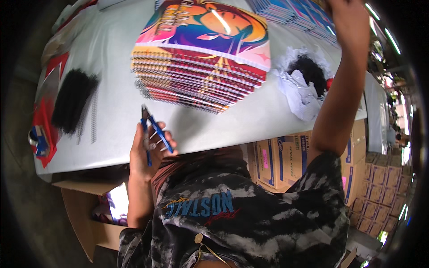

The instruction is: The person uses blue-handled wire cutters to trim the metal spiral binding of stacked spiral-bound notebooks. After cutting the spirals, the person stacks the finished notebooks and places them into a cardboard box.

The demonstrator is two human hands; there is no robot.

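Observation:
My left hand [142, 154] is wrapped round blue-handled wire cutters [146, 127], with the jaws pointing away from me and handles spread. Just beyond the tips lies a fanned stack of spiral notebooks [201, 58] with colourful illustrated covers, their wire bindings overlapping in rows. My right arm stretches to the far right. There my right hand [351, 20] is beside another stack of notebooks [295, 20] with blue and pink edges. Its fingers are cut off by the upper edge and blurred, so any hold is hidden.
On the white table [116, 129] a bundle of black spiral coils [73, 102] lies left. Crumpled white wrapping [299, 96] with black pieces inside lies right. A tape roll [33, 137] rests by the left edge. Cardboard boxes [286, 158] stand under the table, an open carton [80, 214] lower left.

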